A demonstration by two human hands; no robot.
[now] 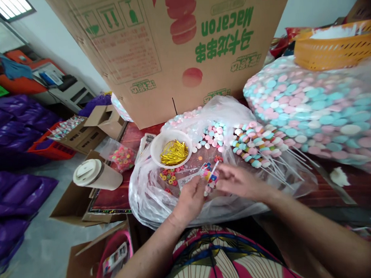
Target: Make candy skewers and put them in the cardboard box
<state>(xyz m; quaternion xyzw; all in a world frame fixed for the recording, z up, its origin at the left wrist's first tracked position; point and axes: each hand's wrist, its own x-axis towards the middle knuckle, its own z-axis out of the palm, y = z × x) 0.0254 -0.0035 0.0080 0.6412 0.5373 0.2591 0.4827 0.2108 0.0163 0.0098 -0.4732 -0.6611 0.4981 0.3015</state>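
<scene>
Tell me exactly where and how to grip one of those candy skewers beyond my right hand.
Probably best pinched by the bare white sticks, coming from the near right. The candy skewers lie with their candy-covered ends toward the far left, while the bare stick ends fan out toward the near right.

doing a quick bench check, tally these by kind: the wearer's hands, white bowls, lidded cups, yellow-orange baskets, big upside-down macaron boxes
left hand and right hand: 2
white bowl: 1
lidded cup: 1
yellow-orange basket: 1
big macaron box: 1
total: 6
</scene>
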